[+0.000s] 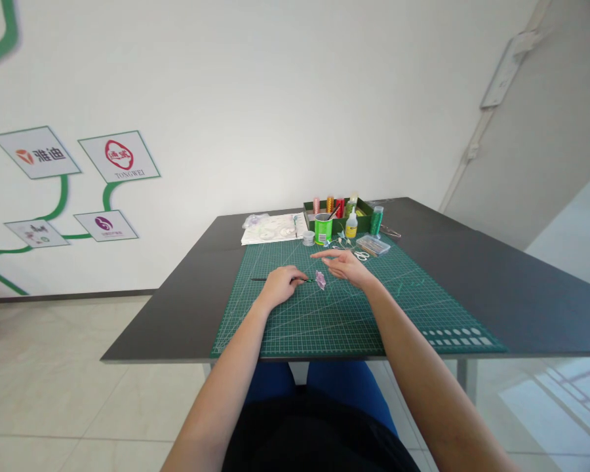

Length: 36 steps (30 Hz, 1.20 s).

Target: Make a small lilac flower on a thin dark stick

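My left hand rests on the green cutting mat with its fingers closed on a thin dark stem. The stem sticks out to the left of the hand. From the fingertips on the other side a small pale purple flower points right, with a bit of green at its base. My right hand hovers just beyond the flower, apart from it. Its index finger is stretched out to the left and the other fingers are loosely bent, with nothing visible in them.
Behind the hands stand a green can, a yellow glue bottle, a white roll and a green box of thread spools. White-handled scissors lie near a clear case. White sheets lie back left.
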{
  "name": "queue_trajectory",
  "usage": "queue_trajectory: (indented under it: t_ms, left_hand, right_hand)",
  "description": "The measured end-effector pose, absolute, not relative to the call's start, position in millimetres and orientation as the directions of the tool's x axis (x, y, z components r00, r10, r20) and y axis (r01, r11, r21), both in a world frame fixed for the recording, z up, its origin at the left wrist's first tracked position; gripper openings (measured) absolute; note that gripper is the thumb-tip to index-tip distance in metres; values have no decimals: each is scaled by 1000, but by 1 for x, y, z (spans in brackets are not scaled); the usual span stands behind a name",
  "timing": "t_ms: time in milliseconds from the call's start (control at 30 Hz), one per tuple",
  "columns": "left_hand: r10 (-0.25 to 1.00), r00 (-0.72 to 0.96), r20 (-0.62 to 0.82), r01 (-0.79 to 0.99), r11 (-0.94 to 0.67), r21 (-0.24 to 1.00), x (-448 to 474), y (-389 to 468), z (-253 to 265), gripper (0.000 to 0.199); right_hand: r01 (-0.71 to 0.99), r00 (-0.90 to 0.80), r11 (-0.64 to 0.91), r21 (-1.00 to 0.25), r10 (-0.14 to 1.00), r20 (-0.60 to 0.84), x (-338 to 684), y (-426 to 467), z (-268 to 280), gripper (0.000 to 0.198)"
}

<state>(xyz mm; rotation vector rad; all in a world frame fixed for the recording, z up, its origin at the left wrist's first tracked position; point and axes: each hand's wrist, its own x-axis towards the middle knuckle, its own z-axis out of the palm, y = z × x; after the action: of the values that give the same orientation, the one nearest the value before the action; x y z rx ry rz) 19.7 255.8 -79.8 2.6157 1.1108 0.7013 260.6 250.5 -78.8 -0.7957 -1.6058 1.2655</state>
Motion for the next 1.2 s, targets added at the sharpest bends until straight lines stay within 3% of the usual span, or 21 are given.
queue_trajectory:
  t_ms: [367, 733, 1200]
  left_hand:
    - [695, 628, 349, 408, -676, 614, 23, 255, -75, 13]
    - [737, 593, 324, 302, -577, 759, 23, 253, -74, 11]
    - [786, 512, 346, 69, -439, 896, 23, 256, -71, 34]
  right_hand:
    - [-57, -304, 270, -961, 912, 275, 262, 254, -80, 52]
    - [-14, -293, 236, -972, 928, 230, 260, 257, -83, 52]
    - [154, -333, 218, -964, 930, 157, 252, 263, -92, 42]
